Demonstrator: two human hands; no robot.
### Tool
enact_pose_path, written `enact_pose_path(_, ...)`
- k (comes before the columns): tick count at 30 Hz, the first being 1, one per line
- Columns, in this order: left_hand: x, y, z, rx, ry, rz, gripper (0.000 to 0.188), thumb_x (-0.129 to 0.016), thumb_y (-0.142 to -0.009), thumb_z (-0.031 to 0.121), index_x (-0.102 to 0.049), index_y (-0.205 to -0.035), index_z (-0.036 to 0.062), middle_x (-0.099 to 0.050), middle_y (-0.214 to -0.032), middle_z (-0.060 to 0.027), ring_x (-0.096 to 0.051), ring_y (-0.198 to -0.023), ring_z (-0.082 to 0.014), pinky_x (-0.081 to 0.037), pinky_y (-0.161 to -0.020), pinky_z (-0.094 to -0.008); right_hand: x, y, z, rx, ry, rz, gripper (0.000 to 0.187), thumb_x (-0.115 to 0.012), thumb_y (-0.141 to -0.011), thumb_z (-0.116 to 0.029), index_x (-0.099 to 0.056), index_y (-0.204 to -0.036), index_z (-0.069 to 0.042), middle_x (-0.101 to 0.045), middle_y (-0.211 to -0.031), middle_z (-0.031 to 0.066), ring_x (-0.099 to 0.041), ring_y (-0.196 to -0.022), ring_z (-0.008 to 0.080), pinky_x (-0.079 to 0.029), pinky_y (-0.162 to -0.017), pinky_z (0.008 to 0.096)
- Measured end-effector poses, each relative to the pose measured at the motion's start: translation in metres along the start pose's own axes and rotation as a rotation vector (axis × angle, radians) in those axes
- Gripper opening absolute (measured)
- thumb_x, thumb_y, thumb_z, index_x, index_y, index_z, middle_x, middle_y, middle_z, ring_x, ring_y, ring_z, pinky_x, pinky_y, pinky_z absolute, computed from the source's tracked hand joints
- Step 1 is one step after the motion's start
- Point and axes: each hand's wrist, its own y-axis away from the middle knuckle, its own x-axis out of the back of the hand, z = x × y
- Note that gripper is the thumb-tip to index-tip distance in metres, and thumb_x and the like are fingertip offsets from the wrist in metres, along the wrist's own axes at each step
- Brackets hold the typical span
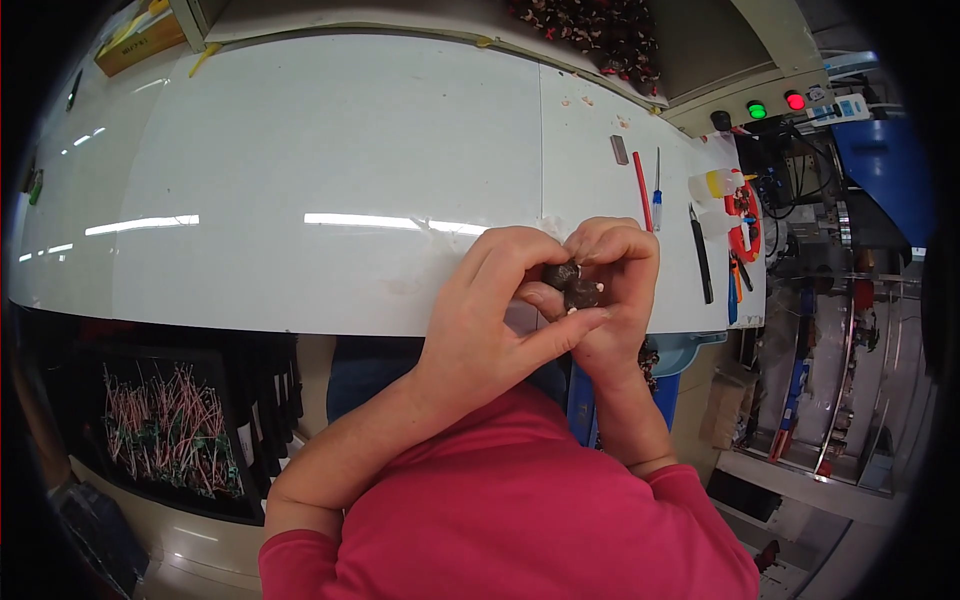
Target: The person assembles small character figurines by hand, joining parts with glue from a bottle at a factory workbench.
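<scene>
Both hands meet above the near edge of the white table, right of the middle. Between their fingertips sit two small dark, rounded pieces with pale tips: one dark piece [582, 294] nearer me, the other dark piece [561, 273] just behind it. Their exact kind is too small to tell. My left hand [478, 310] closes on them from the left, its thumb stretched across below. From the right, my right hand [625, 285] curls its fingers around them. Fingers partly hide the pieces, so whether they are joined I cannot tell.
Right of my hands lie a grey block [619, 150], a red stick [641, 190], a blue-handled screwdriver [657, 205], a black slim tool [701, 255] and a bottle [712, 185]. Dark parts heap on the shelf [600, 35]. A black tray [232, 395] of wired parts stands lower left.
</scene>
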Motion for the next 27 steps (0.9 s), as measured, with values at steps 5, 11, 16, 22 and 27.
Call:
enact_pose_path(5,-0.002,0.0,-0.002,-0.105,-0.018,0.015,0.043,-0.08,-0.071,0.014,-0.053,-0.103,0.0043,-0.057,-0.102,-0.0108,-0.057,-0.094,-0.0249,-0.05,-0.077,-0.033,0.003,-0.001,0.0,0.112,0.135,-0.017,0.056,-0.082,-0.065,0.0,-0.041,-0.101,-0.008,-0.042,-0.095,0.0059,-0.046,-0.084,0.0157,-0.042,-0.075,0.0259)
enact_pose_path(11,0.001,-0.004,-0.004,-0.08,0.007,-0.05,0.044,-0.08,-0.069,0.007,-0.05,-0.102,0.0037,-0.054,-0.109,-0.0141,-0.059,-0.096,-0.0194,-0.051,-0.077,-0.0282,0.009,-0.008,0.0,0.225,0.3,-0.034,0.051,-0.08,-0.063,0.001,-0.045,-0.098,-0.008,-0.047,-0.092,0.0071,-0.049,-0.082,0.0201,-0.043,-0.072,0.0294)
enact_pose_path(16,0.002,-0.006,0.0,-0.064,0.008,-0.071,0.041,-0.079,-0.071,0.008,-0.051,-0.101,0.0042,-0.055,-0.11,-0.0139,-0.059,-0.095,-0.022,-0.052,-0.076,-0.0297,0.012,-0.013,-0.004,0.28,0.361,-0.045,0.047,-0.079,-0.061,0.0,-0.048,-0.096,-0.008,-0.051,-0.089,0.0071,-0.05,-0.08,0.0232,-0.043,-0.07,0.0324)
enact_pose_path(22,0.001,-0.003,0.013,0.097,0.09,-0.128,0.032,-0.075,-0.077,0.011,-0.053,-0.099,0.0043,-0.054,-0.111,-0.0127,-0.059,-0.09,-0.0196,-0.053,-0.07,-0.0275,0.024,-0.015,-0.014,0.288,0.436,-0.166,0.044,-0.077,-0.062,0.0,-0.049,-0.095,-0.009,-0.051,-0.088,0.0074,-0.05,-0.078,0.0258,-0.043,-0.069,0.0348)
enact_pose_path(27,-0.002,0.0,0.013,0.144,0.207,-0.117,0.042,-0.074,-0.077,0.003,-0.047,-0.109,0.0022,-0.052,-0.117,-0.0139,-0.059,-0.098,-0.0177,-0.053,-0.078,-0.0277,0.023,-0.015,-0.02,0.256,0.495,-0.155,0.041,-0.077,-0.063,-0.002,-0.05,-0.094,-0.009,-0.051,-0.087,0.0081,-0.05,-0.078,0.0276,-0.042,-0.07,0.036)
